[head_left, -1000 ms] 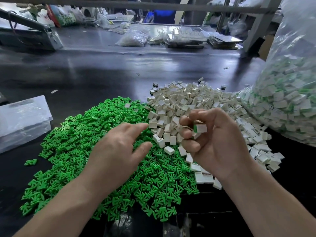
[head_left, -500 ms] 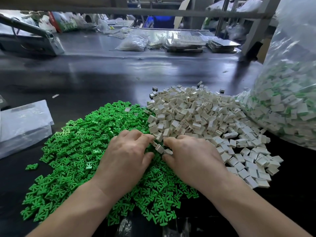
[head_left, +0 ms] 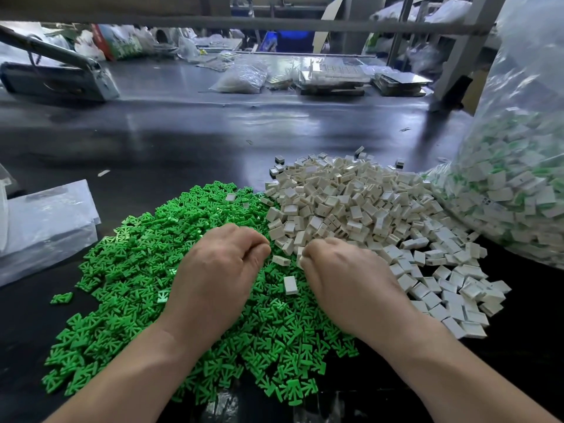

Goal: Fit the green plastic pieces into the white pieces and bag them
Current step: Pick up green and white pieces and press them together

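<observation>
Green pieces [head_left: 122,270] heaped beside boxy white pieces [head_left: 351,203].

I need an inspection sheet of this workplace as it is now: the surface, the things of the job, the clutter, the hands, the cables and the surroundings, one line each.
Surface: dark glossy table.
Job's things: heap of green pieces at left touches heap of white pieces at right; large clear bag at far right holds fitted pieces.
Clutter: flat plastic bags at the left edge; a stray white piece on the green heap.
Hands: left hand curled over the green heap, contents hidden; right hand pinches a white piece.
Cables: nothing seen.
Surroundings: grey machine and small bags on the far table.
</observation>
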Motion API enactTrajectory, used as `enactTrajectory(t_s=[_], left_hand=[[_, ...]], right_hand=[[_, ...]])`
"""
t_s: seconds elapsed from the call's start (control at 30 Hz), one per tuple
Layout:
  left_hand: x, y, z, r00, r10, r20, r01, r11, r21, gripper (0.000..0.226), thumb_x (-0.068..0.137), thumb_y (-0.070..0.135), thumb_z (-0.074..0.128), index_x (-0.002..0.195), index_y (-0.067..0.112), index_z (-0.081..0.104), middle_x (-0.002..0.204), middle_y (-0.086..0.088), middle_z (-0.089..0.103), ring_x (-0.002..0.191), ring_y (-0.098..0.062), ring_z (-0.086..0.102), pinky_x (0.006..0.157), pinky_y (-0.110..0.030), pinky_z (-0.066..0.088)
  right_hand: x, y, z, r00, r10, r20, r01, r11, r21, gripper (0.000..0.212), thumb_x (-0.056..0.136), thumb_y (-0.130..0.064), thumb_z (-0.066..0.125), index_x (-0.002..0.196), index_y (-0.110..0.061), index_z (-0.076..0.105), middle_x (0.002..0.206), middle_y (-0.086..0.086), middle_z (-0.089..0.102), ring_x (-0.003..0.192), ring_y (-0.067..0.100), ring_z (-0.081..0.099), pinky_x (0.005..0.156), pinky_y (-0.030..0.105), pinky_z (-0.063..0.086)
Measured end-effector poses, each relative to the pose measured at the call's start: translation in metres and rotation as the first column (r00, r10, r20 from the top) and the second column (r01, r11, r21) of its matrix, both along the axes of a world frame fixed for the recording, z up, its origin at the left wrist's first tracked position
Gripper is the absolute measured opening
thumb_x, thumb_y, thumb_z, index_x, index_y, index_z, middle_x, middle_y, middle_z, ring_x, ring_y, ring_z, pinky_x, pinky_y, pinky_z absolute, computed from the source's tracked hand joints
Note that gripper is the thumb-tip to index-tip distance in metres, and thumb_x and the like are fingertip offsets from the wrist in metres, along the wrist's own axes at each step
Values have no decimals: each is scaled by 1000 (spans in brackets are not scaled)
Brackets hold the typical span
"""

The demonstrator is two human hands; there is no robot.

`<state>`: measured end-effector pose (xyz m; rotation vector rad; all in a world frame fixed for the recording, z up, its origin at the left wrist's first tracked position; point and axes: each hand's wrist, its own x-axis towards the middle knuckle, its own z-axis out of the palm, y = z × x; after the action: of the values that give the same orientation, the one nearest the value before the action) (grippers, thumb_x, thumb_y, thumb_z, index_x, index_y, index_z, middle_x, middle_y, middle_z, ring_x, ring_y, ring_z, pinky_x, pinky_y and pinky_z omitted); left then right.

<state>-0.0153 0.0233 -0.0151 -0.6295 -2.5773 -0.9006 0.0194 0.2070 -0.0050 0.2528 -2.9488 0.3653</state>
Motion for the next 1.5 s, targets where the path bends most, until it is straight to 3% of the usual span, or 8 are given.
enactTrajectory(t_s=[0.07, 0.2, 0.33, 0.6, 0.8, 0.97, 1.23, 1.5], left_hand=[[5, 0, 5, 987, -53, 150, 9, 960, 280, 13, 91, 37, 58, 90, 30, 70, 76, 11, 67, 76, -4, 63, 64, -12, 48], [17, 2, 11, 868, -324, 375, 32, 791, 610, 19, 81, 33, 63, 98, 36, 72, 84, 1, 74, 75, -9, 69, 62, -14, 51], [20, 6, 15, 840, -418, 345, 62, 707, 705, 20, 79, 22, 67, 97, 29, 74, 87, -1, 75, 77, -10, 71, 65, -15, 53], [23, 9, 16, 855, -416, 310, 73, 689, 721, 14, 74, 21, 71, 88, 24, 72, 80, -5, 72, 70, -13, 68, 63, -18, 54], [21, 5, 16, 884, -349, 312, 39, 719, 693, 14, 75, 33, 70, 87, 26, 70, 73, -7, 69, 64, -21, 65, 59, -19, 54], [14, 1, 12, 771, -512, 379, -15, 580, 815, 21, 80, 22, 74, 101, 22, 73, 78, -5, 65, 69, -18, 62, 60, -25, 52], [11, 2, 7, 768, -484, 421, -92, 566, 819, 4, 78, 22, 72, 82, 22, 71, 86, -18, 72, 72, -25, 69, 56, -27, 53], [14, 5, 7, 782, -471, 409, -75, 580, 811, 20, 76, 34, 79, 83, 18, 70, 72, -10, 67, 64, -19, 62, 53, -23, 49]], right_hand=[[1, 3, 1, 1000, -17, 21, 23, 953, -303, 21, 106, -36, 43, 103, -26, 61, 89, -10, 66, 77, 8, 61, 65, 29, 48], [2, 2, 0, 985, 124, 123, 25, 598, -801, 12, 101, -28, 59, 107, -29, 70, 81, -7, 71, 55, -4, 57, 47, 10, 39], [2, 1, 0, 969, 240, 49, -81, 503, -860, 19, 99, -16, 62, 115, -22, 70, 68, -19, 67, 55, -8, 59, 48, 4, 40], [1, 2, 4, 974, 227, 25, -107, 550, -828, 8, 95, -19, 67, 95, -27, 68, 62, -24, 60, 50, -3, 53, 46, 7, 36], [-1, 5, 9, 926, 316, 207, 203, 47, -978, 5, 80, -17, 69, 82, -21, 70, 55, -1, 44, 38, 9, 31, 35, 15, 24], [0, 0, 6, 860, 451, 240, 348, -173, -922, 18, 78, -9, 65, 96, -11, 68, 73, 7, 52, 44, 10, 38, 33, 15, 25], [1, -2, 5, 846, 442, 298, 393, -140, -909, 17, 89, -9, 65, 102, -4, 57, 78, 10, 63, 41, 8, 41, 31, 15, 28], [4, -6, 3, 883, 361, 299, 292, 77, -953, 14, 100, -15, 61, 109, -5, 62, 80, 11, 71, 38, 8, 41, 33, 16, 28]])
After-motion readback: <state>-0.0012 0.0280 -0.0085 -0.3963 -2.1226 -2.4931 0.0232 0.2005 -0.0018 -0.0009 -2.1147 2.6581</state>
